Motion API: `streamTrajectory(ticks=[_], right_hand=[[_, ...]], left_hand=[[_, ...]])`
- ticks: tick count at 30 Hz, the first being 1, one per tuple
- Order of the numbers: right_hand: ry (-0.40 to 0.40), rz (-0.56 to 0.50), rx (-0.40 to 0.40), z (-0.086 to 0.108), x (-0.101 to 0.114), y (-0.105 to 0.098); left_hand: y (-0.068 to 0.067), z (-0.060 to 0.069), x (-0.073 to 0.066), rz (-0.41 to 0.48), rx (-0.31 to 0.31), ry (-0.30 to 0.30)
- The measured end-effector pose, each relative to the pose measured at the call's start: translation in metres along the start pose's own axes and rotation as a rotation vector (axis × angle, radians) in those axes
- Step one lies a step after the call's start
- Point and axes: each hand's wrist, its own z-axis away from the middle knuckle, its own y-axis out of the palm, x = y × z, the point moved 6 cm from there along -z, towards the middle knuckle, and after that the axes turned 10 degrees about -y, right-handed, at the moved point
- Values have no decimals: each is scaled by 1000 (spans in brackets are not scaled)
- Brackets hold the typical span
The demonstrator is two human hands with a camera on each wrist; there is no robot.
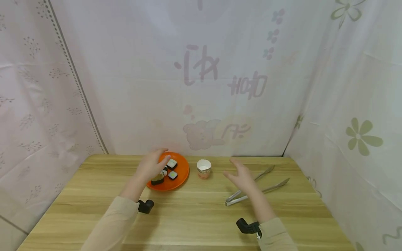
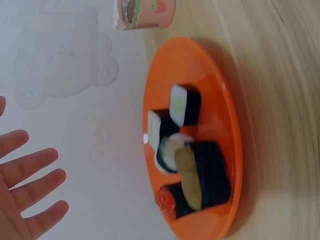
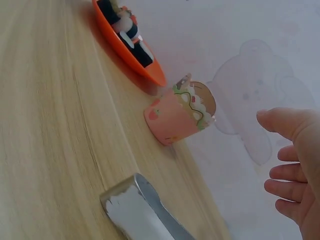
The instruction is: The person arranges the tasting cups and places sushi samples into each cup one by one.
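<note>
My left hand (image 1: 150,166) hovers over the left side of an orange plate (image 1: 181,174), fingers spread and holding nothing. Several sushi pieces lie on that plate, among them a small cucumber roll (image 2: 185,105), a piece with a tan topping (image 2: 205,175) and one topped with red roe (image 2: 169,202). To the right of the plate stands a pink paper cup (image 1: 204,170) with a frilled rim. My right hand (image 1: 243,177) is above the metal tongs (image 1: 236,200), thumb apart from the fingers, with nothing in it. The tongs lie spread on the table, hinge end toward me.
The wooden table (image 1: 188,223) ends at the back against a pale printed curtain (image 1: 150,87). More curtain hangs along the left and right sides. A black camera mount (image 1: 248,226) is strapped to the right wrist, another (image 1: 146,206) to the left.
</note>
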Motion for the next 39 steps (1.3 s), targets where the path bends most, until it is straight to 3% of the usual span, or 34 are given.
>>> streamTrajectory(ticks=[6, 12, 21, 39], right_hand=[[21, -39, -18, -1, 1, 10], [16, -87, -50, -2, -1, 22], [71, -162, -55, -3, -1, 40], [100, -238, -84, -11, -1, 63]], left_hand=[[14, -2, -8, 49, 32, -28], [22, -4, -18, 88, 26, -46], [39, -11, -28, 124, 31, -34], [65, -16, -42, 148, 51, -9]])
